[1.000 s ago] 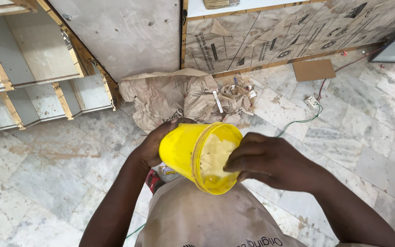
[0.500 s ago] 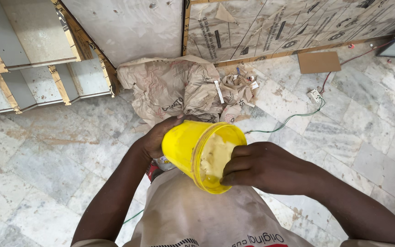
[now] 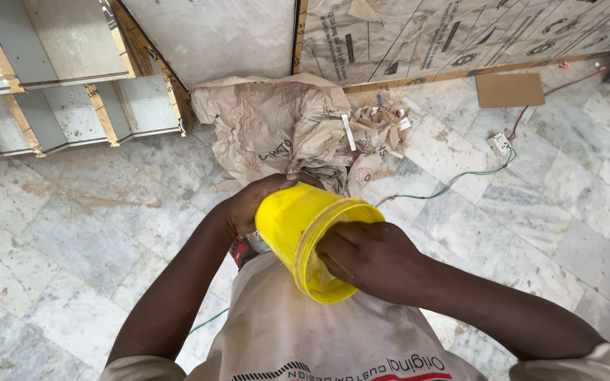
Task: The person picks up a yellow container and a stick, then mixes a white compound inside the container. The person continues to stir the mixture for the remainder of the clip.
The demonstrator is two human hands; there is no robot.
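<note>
I hold a yellow plastic tub [image 3: 292,224] on its side in front of my chest, its open mouth turned toward me. My left hand [image 3: 252,203] wraps around the tub's base and far side. My right hand [image 3: 367,257] covers the mouth, with its fingertips reaching inside past the rim. The pale contents inside are mostly hidden by that hand. A small red thing [image 3: 240,251] shows just below my left wrist.
Crumpled brown paper sacks [image 3: 287,127] lie on the marble floor ahead. A green wire [image 3: 460,178] runs to a white socket [image 3: 499,143]. Grey shelf panels [image 3: 58,106] lean at the left, board sheets [image 3: 460,35] along the wall, a cardboard piece [image 3: 510,89] at right.
My right hand has slid from the tub's rim across its mouth and into it, hiding the pale contents. The view has tilted slightly, so the tub sits lower in frame.
</note>
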